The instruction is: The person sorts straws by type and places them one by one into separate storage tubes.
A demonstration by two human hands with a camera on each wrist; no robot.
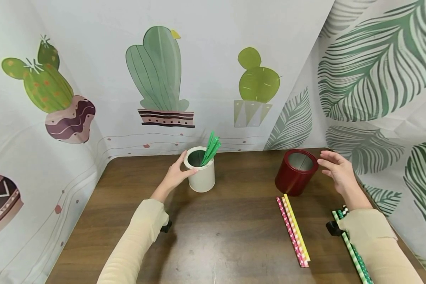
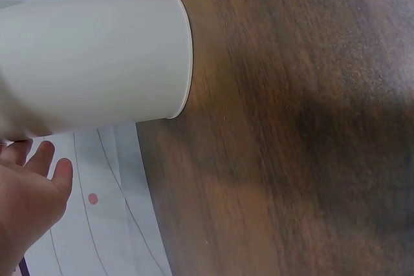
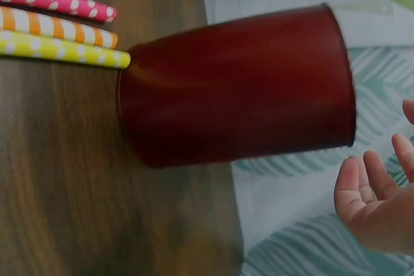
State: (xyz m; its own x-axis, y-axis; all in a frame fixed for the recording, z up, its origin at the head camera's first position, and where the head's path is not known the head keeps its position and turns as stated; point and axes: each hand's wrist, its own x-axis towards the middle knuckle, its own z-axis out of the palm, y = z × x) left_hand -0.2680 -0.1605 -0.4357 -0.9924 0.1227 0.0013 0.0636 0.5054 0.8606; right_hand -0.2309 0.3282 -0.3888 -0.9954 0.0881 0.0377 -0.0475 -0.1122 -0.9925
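Observation:
A white can point(image 1: 203, 179) stands upright on the table's far side, with several green straws point(image 1: 211, 149) leaning out over the right of its rim. My left hand point(image 1: 175, 173) holds this can near the top, thumb across the front and fingers at the left side. In the left wrist view, the can's smooth wall point(image 2: 97, 63) fills the upper left. To the right is a dark red can point(image 1: 294, 177), upright, its mouth showing a grey inside. Beside its rim my right hand point(image 1: 337, 173) hovers with loosely bent fingers, nothing between them.
Pink, orange and yellow patterned straws point(image 1: 294, 232) lie just in front of the red can. Green patterned straws point(image 1: 353, 252) lie partly under the right forearm. A cloth backdrop point(image 1: 213, 71) with cacti and leaves hangs behind the brown table point(image 1: 234, 236).

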